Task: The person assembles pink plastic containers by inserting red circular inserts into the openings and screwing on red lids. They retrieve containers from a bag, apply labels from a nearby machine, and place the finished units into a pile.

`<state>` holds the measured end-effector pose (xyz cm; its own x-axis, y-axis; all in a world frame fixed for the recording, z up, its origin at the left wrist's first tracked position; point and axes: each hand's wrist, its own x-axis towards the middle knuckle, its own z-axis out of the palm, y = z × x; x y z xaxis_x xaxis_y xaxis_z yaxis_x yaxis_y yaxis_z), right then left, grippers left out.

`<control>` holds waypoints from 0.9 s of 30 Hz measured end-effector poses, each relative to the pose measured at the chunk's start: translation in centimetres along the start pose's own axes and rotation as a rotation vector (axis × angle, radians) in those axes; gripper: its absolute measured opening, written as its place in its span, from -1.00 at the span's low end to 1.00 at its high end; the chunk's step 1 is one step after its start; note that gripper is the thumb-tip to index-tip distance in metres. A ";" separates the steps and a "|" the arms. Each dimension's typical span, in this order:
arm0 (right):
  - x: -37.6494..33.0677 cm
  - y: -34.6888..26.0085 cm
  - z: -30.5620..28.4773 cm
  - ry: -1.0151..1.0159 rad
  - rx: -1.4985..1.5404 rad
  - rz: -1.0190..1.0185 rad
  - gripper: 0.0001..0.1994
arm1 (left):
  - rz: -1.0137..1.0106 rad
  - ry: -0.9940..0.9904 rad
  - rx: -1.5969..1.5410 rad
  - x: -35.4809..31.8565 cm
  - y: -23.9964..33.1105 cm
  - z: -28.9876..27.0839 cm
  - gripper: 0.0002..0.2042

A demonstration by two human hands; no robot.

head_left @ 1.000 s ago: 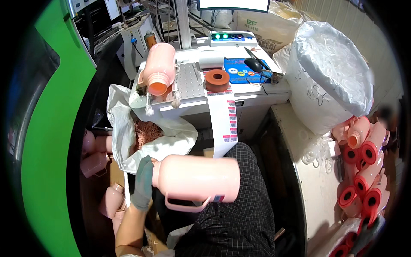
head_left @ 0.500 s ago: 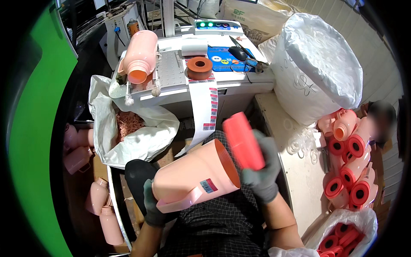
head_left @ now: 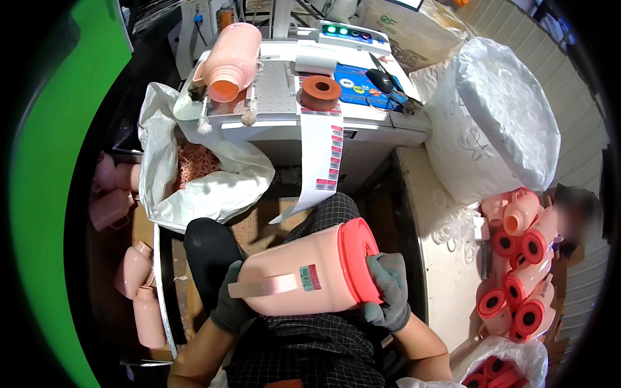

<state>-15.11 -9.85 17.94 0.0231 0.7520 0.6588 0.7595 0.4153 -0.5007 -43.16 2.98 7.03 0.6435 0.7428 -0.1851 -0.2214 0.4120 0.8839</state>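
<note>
A big white sack (head_left: 498,123) bulges at two o'clock beside the grey bench (head_left: 284,123), where another pink jug (head_left: 228,61) lies at twelve o'clock next to a roll of labels (head_left: 320,92), and more red lids (head_left: 517,284) are heaped at four o'clock. At centre, a pink jug body (head_left: 301,275) lies sideways across the person's lap, already labelled and with its red lid (head_left: 357,258) seated on the mouth. The gloved left hand (head_left: 228,307) grips the jug's base end and the gloved right hand (head_left: 388,291) clasps the lid; judging by this, capping looks nearly done, perhaps only tightening left.

The grey machine table (head_left: 272,123) carries a pink jug (head_left: 228,59), a label roll (head_left: 321,92) and what seems a mouse (head_left: 383,80).
</note>
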 end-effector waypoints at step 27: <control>-2.6 1.3 -3.3 0.235 0.454 0.540 -0.13 | 0.207 0.458 0.408 3.7 5.0 5.0 -0.71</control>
<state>-12.04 -12.96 17.44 0.4943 0.8033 0.3323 0.2609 0.2275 -0.9382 -38.20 5.12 12.89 0.2196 0.9725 -0.0777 0.0465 0.0691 0.9965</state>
